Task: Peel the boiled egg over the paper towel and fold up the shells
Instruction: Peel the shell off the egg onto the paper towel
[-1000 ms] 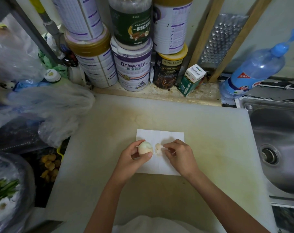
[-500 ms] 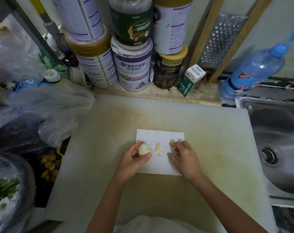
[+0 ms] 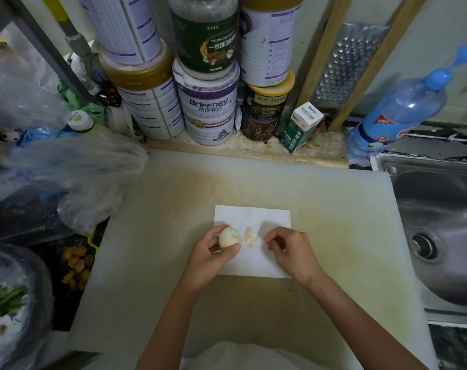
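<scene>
The left hand [image 3: 209, 253] grips the egg [image 3: 228, 237] over the paper towel's [image 3: 256, 217] left edge, with shell bits [image 3: 249, 236] just beside it. The right hand [image 3: 290, 249] is curled, but I cannot tell if it pinches anything.

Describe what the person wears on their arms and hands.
The left hand and right hand are ungloved, with no ring, watch or bracelet visible. No sleeves show on either arm. A white cloth garment shows at the bottom edge.

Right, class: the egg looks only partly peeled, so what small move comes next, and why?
Probably move the right hand across to the boiled egg and pick off another piece: the left hand grips it over the paper towel, and tan shell covers its lower part.
</scene>
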A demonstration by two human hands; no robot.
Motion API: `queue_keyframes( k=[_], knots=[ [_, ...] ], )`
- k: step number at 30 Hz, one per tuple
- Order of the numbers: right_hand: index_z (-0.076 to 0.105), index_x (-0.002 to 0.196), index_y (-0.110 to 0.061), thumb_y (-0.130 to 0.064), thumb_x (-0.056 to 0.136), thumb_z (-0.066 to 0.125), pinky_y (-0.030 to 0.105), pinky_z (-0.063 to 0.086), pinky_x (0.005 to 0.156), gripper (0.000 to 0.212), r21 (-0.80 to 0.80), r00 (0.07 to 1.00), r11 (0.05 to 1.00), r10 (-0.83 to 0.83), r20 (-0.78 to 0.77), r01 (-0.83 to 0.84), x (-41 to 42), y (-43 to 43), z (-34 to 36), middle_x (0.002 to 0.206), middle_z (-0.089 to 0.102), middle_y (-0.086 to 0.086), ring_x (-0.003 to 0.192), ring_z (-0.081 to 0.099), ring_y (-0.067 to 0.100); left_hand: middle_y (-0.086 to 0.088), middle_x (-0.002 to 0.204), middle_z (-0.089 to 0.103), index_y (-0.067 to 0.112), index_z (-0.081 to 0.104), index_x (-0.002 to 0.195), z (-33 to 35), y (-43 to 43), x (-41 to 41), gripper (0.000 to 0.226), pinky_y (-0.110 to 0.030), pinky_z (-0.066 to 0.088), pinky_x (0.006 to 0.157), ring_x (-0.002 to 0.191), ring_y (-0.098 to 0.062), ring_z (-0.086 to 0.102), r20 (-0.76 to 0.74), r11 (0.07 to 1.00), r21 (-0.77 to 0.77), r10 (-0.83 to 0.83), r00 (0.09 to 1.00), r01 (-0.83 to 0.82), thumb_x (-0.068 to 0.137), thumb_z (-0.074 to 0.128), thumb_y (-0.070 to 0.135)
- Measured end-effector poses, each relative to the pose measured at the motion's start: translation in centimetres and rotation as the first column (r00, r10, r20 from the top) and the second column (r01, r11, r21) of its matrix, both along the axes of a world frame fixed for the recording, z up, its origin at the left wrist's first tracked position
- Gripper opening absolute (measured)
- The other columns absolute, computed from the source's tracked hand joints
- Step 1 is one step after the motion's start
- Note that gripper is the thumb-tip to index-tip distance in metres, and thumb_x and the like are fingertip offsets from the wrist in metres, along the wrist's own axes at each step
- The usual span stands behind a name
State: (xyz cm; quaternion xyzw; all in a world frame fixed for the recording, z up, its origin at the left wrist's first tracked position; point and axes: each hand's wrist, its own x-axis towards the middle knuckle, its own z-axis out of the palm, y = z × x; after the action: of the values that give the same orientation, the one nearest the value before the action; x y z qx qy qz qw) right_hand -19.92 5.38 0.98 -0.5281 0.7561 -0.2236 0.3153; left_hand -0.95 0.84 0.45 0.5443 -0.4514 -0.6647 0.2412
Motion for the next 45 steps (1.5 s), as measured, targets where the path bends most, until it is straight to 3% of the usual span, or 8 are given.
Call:
queue_keyframes(
  k=[4,9,15,24,28,31,37,45],
  knots=[
    [0.070,0.105,-0.012,0.007,0.080,0.053,0.028,0.052,0.087,0.036,-0.019,0.998,0.998,0.055,0.033,-0.055,0.7,-0.2,0.5,0.102,0.073,0.004,0.092,0.067,0.018,0.011,0.102,0.070,0.031,0.060,0.109,0.6,0.0,0.1,0.040,-0.009,0.048,0.072,0.091,-0.005,0.065,-0.014,1.000,-0.007,-0.008,1.000,0.007,0.078,0.075,0.010],
    [0.053,0.129,-0.030,-0.026,0.087,0.062,0.021,0.049,0.090,0.042,-0.072,0.992,0.992,0.105,0.073,-0.099,1.3,-0.3,2.0,0.100,0.073,-0.009,0.095,0.065,0.002,0.006,0.106,0.071,0.028,0.059,0.112,1.3,0.0,0.3,0.047,-0.010,0.048,0.073,0.092,0.001,0.066,-0.036,0.998,-0.041,-0.043,0.998,0.042,0.075,0.076,0.005],
    [0.067,0.110,-0.024,-0.031,0.082,0.068,0.012,0.050,0.074,0.028,-0.116,0.958,0.992,0.086,0.274,-0.055,2.5,-1.1,5.0,0.097,0.069,-0.010,0.081,0.064,0.000,0.008,0.104,0.073,0.033,0.057,0.113,2.6,0.1,0.2,0.050,-0.013,0.049,0.078,0.101,-0.007,0.066,-0.075,0.990,-0.105,-0.104,0.992,0.095,0.075,0.077,0.008],
    [0.075,0.093,-0.012,-0.012,0.079,0.073,0.020,0.053,0.069,0.014,-0.340,0.966,0.940,0.092,0.240,-0.005,3.4,-1.1,7.2,0.093,0.068,0.000,0.074,0.065,0.011,0.004,0.096,0.075,0.030,0.053,0.108,4.8,-0.5,0.0,0.047,-0.012,0.048,0.076,0.094,-0.010,0.068,-0.121,0.981,-0.178,-0.097,0.988,0.075,0.070,0.080,0.021],
    [0.070,0.079,-0.013,-0.013,0.076,0.076,0.022,0.052,0.064,0.007,-0.274,0.944,0.954,-0.024,0.330,0.120,3.3,-1.4,7.6,0.086,0.070,-0.007,0.073,0.066,0.006,0.002,0.100,0.074,0.030,0.054,0.108,5.0,-0.7,0.2,0.045,-0.018,0.051,0.078,0.098,-0.014,0.068,-0.153,0.984,-0.164,-0.095,0.984,0.070,0.075,0.078,0.011],
    [0.066,0.090,-0.022,-0.018,0.074,0.077,0.014,0.049,0.062,0.020,-0.178,0.891,0.966,-0.092,0.445,0.189,2.9,-1.8,7.9,0.084,0.070,-0.009,0.071,0.066,0.006,0.002,0.106,0.072,0.031,0.055,0.108,5.3,-0.7,0.2,0.045,-0.020,0.052,0.080,0.101,-0.014,0.067,-0.180,0.982,-0.174,-0.106,0.978,0.074,0.073,0.075,0.012],
    [0.073,0.077,-0.029,-0.015,0.074,0.077,0.018,0.051,0.065,0.014,-0.184,0.916,0.967,-0.094,0.391,0.177,3.1,-2.1,8.0,0.078,0.070,-0.005,0.067,0.063,0.008,0.015,0.113,0.063,0.031,0.057,0.111,5.5,-0.2,-0.6,0.045,-0.014,0.050,0.077,0.109,-0.006,0.061,-0.197,0.977,-0.200,-0.113,0.974,0.073,0.075,0.076,0.010],
    [0.076,0.081,-0.019,-0.011,0.078,0.072,0.012,0.046,0.062,0.009,-0.222,0.942,0.953,-0.134,0.308,0.208,3.8,-2.0,7.6,0.075,0.068,-0.007,0.068,0.062,0.006,0.024,0.096,0.064,0.045,0.059,0.093,5.8,-0.2,-2.6,0.037,-0.009,0.049,0.064,0.094,0.002,0.062,0.028,0.929,-0.366,0.073,0.997,-0.058,0.068,0.080,0.029]
  ],
)
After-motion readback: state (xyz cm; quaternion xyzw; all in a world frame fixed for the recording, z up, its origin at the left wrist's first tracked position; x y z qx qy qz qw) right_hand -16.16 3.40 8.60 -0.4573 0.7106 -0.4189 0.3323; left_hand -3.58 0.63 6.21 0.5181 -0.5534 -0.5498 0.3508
